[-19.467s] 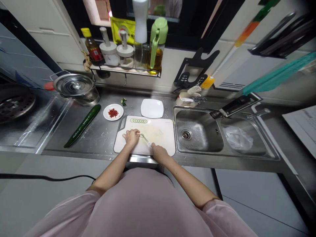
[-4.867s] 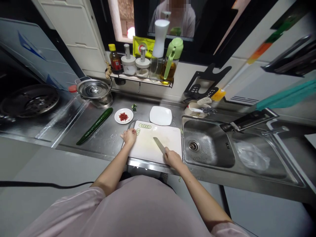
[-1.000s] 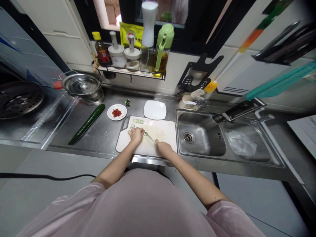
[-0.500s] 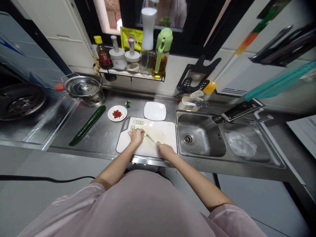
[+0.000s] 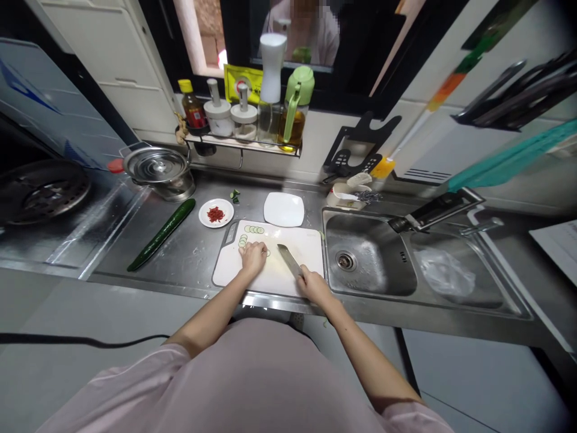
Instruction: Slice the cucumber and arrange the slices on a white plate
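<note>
My right hand grips a kitchen knife by its handle, its blade angled toward the upper left, over the right half of the white cutting board. On the board's left half, my left hand is closed, with the edge of a pale cucumber slice showing at its fingertips. The blade is apart from that slice. Just beyond my left hand lie a short stack of cucumber slices and a row of overlapping slices.
A whole cucumber lies left of the board. Behind it are a plate of chopped red pieces, green scraps and a white square plate. The sink is on the right, a lidded steel pot at far left.
The knife has moved right, away from the fingers of my left hand, and its blade now shows its flat side. My left hand stays on the board by the slice. The camera view has shifted slightly.
</note>
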A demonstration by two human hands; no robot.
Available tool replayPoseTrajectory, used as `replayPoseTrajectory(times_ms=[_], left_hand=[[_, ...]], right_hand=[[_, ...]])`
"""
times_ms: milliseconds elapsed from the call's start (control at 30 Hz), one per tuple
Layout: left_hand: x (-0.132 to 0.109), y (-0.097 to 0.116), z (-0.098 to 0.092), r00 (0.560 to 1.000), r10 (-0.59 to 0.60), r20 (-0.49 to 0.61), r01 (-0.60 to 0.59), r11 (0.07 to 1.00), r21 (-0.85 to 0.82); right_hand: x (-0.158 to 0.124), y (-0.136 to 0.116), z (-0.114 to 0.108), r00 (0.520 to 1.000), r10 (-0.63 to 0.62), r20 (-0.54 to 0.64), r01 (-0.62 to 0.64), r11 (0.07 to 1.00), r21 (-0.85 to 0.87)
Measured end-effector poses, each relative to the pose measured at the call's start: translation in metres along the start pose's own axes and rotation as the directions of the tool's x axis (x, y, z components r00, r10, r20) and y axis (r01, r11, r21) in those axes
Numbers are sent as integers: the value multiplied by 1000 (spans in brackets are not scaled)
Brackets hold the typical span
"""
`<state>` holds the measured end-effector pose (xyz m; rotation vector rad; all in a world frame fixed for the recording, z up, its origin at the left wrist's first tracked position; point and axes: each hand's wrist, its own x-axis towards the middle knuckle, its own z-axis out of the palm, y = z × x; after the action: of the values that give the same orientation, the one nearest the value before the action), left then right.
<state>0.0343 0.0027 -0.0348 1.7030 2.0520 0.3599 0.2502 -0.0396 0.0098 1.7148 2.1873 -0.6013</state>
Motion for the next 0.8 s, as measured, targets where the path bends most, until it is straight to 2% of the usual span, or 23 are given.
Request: replayPoseTrajectory(times_ms=[133, 333, 433, 800], left_hand=[[-3, -7, -2, 999, -38, -22, 36, 996, -80], [-3, -40, -22, 970, -208, -126, 191, 973, -129], [0, -53, -31, 956, -256, -146, 239, 963, -123], [4, -57, -34, 944, -291, -157, 291, 956, -26]], right_hand=[[3, 8, 6, 998, 36, -52, -33, 998, 58], [9, 10, 12, 996, 37, -80, -32, 998, 59], [11, 9, 11, 995, 47, -88, -43, 998, 49], [11, 6, 5, 996, 60, -65, -58, 997, 41]])
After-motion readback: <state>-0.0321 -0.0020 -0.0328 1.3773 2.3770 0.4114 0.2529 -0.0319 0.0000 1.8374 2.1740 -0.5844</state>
